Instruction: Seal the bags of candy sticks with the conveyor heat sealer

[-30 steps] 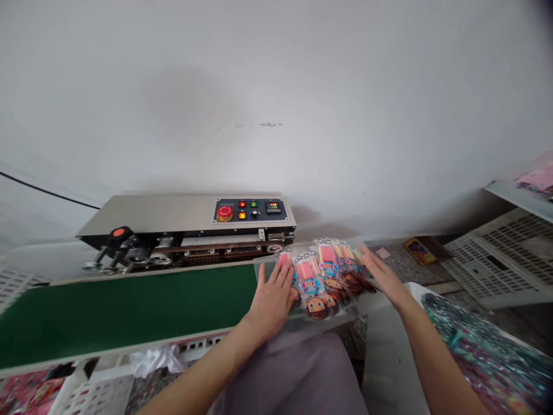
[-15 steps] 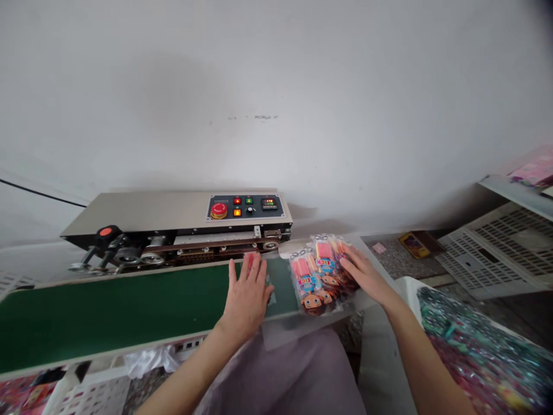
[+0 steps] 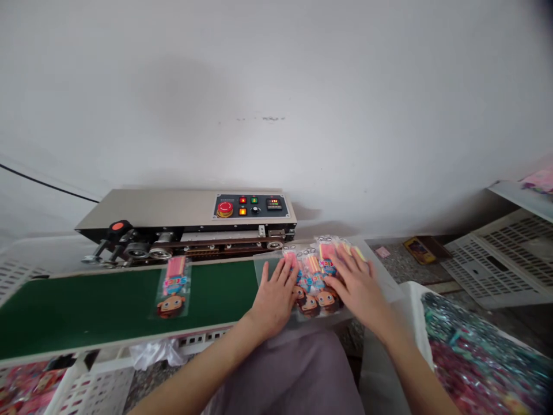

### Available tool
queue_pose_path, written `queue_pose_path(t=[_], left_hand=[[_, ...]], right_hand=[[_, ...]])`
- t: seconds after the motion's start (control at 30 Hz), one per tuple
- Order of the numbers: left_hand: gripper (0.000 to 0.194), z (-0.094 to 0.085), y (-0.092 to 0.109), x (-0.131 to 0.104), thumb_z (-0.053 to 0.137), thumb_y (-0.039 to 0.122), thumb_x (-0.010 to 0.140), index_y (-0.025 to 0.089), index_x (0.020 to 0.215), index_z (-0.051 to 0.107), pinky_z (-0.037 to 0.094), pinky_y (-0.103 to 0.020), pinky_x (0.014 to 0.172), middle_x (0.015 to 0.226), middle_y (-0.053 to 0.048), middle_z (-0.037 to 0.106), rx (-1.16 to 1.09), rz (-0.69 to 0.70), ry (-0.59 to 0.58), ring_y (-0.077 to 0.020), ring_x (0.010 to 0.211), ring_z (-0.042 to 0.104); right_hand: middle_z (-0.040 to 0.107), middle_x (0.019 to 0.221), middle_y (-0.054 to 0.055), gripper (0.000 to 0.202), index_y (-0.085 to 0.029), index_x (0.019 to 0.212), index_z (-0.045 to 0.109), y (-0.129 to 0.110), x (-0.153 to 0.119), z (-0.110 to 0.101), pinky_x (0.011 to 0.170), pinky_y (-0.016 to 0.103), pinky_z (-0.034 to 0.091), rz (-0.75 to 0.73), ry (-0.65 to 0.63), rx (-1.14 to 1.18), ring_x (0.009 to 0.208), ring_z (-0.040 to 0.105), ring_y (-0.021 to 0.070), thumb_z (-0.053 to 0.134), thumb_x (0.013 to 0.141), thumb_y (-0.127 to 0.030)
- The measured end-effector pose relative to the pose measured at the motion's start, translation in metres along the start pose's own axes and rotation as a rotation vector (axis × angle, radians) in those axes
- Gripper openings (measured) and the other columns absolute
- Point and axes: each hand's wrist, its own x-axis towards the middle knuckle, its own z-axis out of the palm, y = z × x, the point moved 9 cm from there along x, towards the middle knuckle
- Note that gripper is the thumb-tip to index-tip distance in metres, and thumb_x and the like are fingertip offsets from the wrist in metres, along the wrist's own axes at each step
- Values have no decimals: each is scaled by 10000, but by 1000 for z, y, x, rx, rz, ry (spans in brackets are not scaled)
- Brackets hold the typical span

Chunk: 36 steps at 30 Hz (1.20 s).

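Observation:
Several clear packets (image 3: 314, 279) with pink and yellow sticks and cartoon faces lie overlapping on a translucent sheet (image 3: 382, 276) at the belt's right end. My left hand (image 3: 275, 294) rests flat on the left packets, fingers spread. Over the right part of the pile lies my right hand (image 3: 356, 282), its fingers also stretched out. A single packet (image 3: 173, 288) sits apart on the green conveyor belt (image 3: 220, 294). Behind the belt stands a sealing machine (image 3: 194, 210) with a lit control panel (image 3: 250, 206).
At the right is a white bin (image 3: 417, 305) filled with shiny teal and pink packets (image 3: 484, 346). A white slatted crate (image 3: 501, 259) and a small box (image 3: 423, 251) lie beyond it. Below the belt, at lower left, more packets (image 3: 32, 383) sit beside a white basket (image 3: 103, 392).
A single packet now shows on the belt, left of my hands. My left hand has moved right onto the pile. My right hand still touches the packets, which have spread leftward.

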Motion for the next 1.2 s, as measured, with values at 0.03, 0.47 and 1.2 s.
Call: queue_pose_path(t=[0.03, 0.47, 1.2], left_hand=[[552, -1, -3, -1, 269, 299, 1043, 140, 1571, 282, 240, -651, 1178, 1666, -122, 188, 14, 7, 2, -296, 1537, 170], [554, -6, -7, -4, 243, 308, 1049, 129, 1571, 276, 200, -641, 1198, 1645, -124, 258, 16, 35, 23, -276, 1530, 206], [578, -6, 19, 0, 218, 385, 1062, 115, 1571, 272, 180, -642, 1204, 1644, -115, 237, -40, 44, -34, -281, 1520, 237]], right_hand=[[412, 1581, 68, 511, -305, 1478, 478, -12, -1, -1, 1154, 632, 235, -34, 7, -23, 1484, 281, 340, 419, 999, -470], [481, 1535, 82, 410, -261, 1379, 597, -84, -2, 5, 1167, 679, 151, -145, -15, -26, 1448, 329, 366, 475, 989, -296], [534, 1484, 116, 379, -213, 1247, 682, -79, 18, -2, 1170, 624, 145, -82, -60, -83, 1415, 368, 362, 424, 971, -191]])
